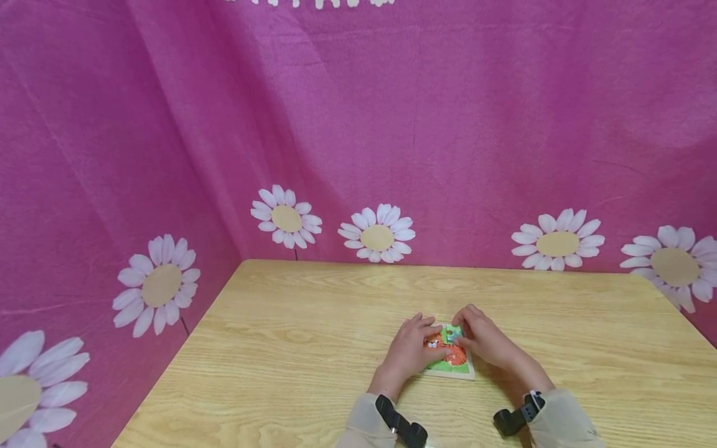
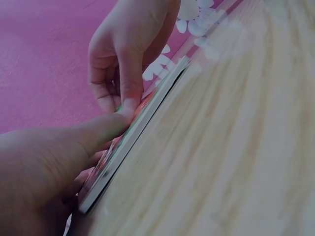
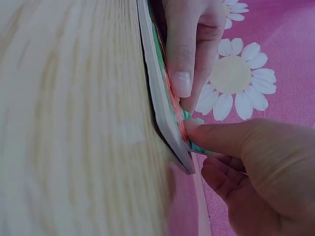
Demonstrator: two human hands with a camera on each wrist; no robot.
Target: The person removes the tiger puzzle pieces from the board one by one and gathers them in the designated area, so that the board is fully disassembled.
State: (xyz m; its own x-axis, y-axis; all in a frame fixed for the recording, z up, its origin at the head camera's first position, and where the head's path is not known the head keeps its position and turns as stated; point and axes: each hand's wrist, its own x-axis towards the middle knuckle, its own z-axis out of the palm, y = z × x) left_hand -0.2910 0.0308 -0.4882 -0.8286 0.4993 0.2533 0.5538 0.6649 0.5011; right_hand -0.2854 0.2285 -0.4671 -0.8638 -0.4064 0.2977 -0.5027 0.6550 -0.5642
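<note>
A small square jigsaw puzzle (image 1: pixel 463 375) with a pale frame lies flat on the table, showing an orange striped animal, perhaps a tiger, on green. My left hand (image 1: pixel 411 350) rests over its left side. The thumb and fingers of that hand are fairly straight, with the thumb reaching across the picture. At the upper right, my right hand (image 1: pixel 487 338) pinches a green-blue puzzle piece (image 3: pixel 198 147) between thumb and fingers. That piece is tilted up from the board in the right wrist view. The left palm hides part of the puzzle.
The wood-grain table (image 1: pixel 280 367) extends around the puzzle on all sides. A pink cloth (image 1: pixel 448 124) printed with white daisies hangs behind the table and along its left side. Black camera straps (image 1: pixel 400 423) sit on both wrists.
</note>
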